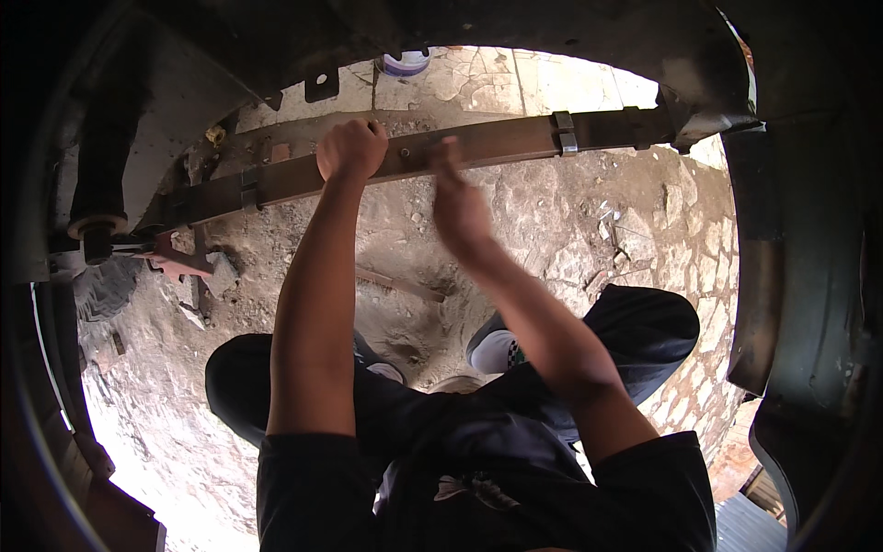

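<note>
A long rusty leaf spring (506,143) runs crosswise in front of me, with a metal clamp (565,134) on its right part and another clamp (249,189) on its left part. My left hand (352,150) is closed over the spring left of its middle, fingers wrapped at the far edge. Just right of it, a small round bolt end (405,153) shows on the spring's face. My right hand (459,204) is smeared by motion beside the spring, one finger reaching up against or just before it. Whether it holds anything is unclear.
Dark vehicle bodywork (589,32) arches overhead and down both sides. A dark cylindrical part (99,175) hangs at left, above a reddish metal piece (179,258). On the dirt and stone ground lies a wooden-handled brush (400,285). A round tub (405,63) stands beyond the spring.
</note>
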`<state>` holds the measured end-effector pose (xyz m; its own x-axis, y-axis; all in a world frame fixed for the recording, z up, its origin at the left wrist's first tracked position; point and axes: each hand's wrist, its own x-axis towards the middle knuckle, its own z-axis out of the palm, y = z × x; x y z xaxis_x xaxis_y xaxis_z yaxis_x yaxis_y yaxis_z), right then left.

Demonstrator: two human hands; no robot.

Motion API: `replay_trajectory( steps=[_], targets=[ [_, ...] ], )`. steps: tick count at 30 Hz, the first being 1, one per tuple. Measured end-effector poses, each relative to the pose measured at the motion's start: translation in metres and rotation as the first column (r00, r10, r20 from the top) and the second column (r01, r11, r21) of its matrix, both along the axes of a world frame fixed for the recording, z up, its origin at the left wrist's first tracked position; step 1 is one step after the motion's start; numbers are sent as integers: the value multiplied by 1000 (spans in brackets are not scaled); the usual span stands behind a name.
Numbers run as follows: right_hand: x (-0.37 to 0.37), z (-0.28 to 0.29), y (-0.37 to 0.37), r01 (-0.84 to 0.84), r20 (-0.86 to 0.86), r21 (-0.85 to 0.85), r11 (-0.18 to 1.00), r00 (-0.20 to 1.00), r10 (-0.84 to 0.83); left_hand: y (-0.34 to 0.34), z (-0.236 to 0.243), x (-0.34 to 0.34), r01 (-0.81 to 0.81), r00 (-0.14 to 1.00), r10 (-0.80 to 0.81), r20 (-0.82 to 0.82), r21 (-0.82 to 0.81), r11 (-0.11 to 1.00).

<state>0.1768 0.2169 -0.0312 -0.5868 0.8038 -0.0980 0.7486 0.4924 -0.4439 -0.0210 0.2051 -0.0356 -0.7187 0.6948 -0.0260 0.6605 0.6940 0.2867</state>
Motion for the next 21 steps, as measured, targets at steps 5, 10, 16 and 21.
replay_trajectory(
  steps=[5, 10, 16, 21],
  targets=[
    [25, -19, 32, -151, -238, 151, 977, 953, 185, -2, -2, 1, 15, 1000, -15, 12, 24, 1000],
    [76, 24, 92, -86, 80, 500, 862, 995, 53, -8, 5, 2, -12, 999, 11, 51, 12, 1000],
    [-10, -2, 24, -85, -54, 273, 958, 993, 103, 0, 2, 3, 26, 1000, -26, 9, -14, 1000],
    [55, 39, 96, -101, 141, 283, 954, 988, 63, -16, 2, -8, -17, 998, 17, 58, 7, 1000]
  ],
)
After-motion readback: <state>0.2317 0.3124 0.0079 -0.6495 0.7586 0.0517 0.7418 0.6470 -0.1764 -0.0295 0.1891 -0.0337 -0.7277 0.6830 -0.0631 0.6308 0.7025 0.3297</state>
